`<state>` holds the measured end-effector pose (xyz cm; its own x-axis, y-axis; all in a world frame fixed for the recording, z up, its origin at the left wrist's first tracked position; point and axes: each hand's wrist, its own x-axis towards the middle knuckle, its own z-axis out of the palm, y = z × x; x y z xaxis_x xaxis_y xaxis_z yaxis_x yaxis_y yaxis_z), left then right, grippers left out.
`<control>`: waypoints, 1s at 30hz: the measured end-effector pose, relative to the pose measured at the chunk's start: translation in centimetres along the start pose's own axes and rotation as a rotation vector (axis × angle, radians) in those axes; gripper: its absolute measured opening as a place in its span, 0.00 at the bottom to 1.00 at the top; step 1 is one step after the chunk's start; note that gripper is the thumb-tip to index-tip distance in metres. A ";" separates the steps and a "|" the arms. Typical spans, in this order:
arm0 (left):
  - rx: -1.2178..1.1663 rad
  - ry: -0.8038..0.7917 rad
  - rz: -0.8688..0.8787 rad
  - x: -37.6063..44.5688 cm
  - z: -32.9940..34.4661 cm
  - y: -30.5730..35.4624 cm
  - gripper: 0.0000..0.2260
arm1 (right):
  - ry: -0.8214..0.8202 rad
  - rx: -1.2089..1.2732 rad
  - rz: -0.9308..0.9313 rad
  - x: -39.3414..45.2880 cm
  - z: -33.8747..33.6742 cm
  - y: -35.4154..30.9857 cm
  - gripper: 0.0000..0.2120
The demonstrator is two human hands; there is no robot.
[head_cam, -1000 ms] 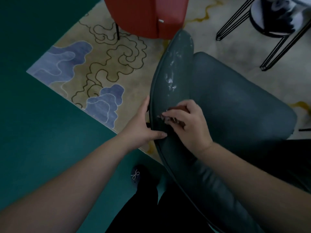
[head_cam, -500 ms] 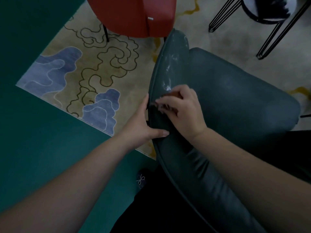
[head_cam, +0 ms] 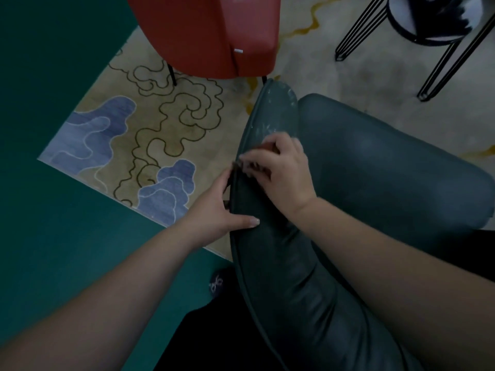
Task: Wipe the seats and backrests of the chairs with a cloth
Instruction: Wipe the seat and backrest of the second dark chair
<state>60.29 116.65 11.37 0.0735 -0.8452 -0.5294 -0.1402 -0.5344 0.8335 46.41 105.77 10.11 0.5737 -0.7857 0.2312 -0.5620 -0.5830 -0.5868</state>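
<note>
A dark teal padded chair stands in front of me, its backrest [head_cam: 270, 277] nearest and its seat [head_cam: 388, 170] beyond. My left hand [head_cam: 214, 212] grips the backrest's left edge, thumb on the front face and fingers behind it. My right hand [head_cam: 284, 172] lies on the backrest's inner face with fingers curled over a small dark cloth [head_cam: 250, 167], most of which is hidden under the fingers. Pale smears mark the backrest's far end [head_cam: 278, 113].
A red chair [head_cam: 209, 36] stands just beyond the teal one. A stool [head_cam: 434, 20] on black wire legs is at the top right. A patterned beige and blue rug [head_cam: 150, 135] meets green floor [head_cam: 53, 236]. My shoe [head_cam: 217, 282] shows below the backrest.
My right hand has slid with the cloth along the backrest, away from me and toward its left edge. My left hand keeps its hold in the same spot.
</note>
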 end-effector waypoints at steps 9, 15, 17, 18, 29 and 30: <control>0.025 -0.084 -0.003 2.9 -1.3 0.4 0.49 | 0.022 0.073 0.041 -1.1 0.1 0.7 0.10; 0.067 -0.081 0.024 5.3 -2.3 1.7 0.44 | 0.114 -0.044 0.190 6.4 0.9 2.3 0.09; 0.090 -0.083 0.047 6.5 -2.6 2.4 0.44 | 0.153 -0.033 0.257 7.1 1.2 2.2 0.09; 0.102 -0.091 0.056 6.9 -2.8 2.8 0.45 | 0.163 -0.023 0.276 6.4 1.1 1.8 0.09; 0.140 -0.201 0.082 8.5 -3.8 3.9 0.46 | 0.191 -0.008 0.423 9.9 0.9 3.4 0.07; 0.136 -0.202 0.086 8.6 -3.9 4.0 0.46 | 0.200 0.020 0.450 10.5 0.9 3.8 0.08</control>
<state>64.17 107.22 10.75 -0.1417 -0.8602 -0.4898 -0.2698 -0.4425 0.8552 50.83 95.46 9.56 0.1500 -0.9841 0.0949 -0.7153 -0.1743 -0.6767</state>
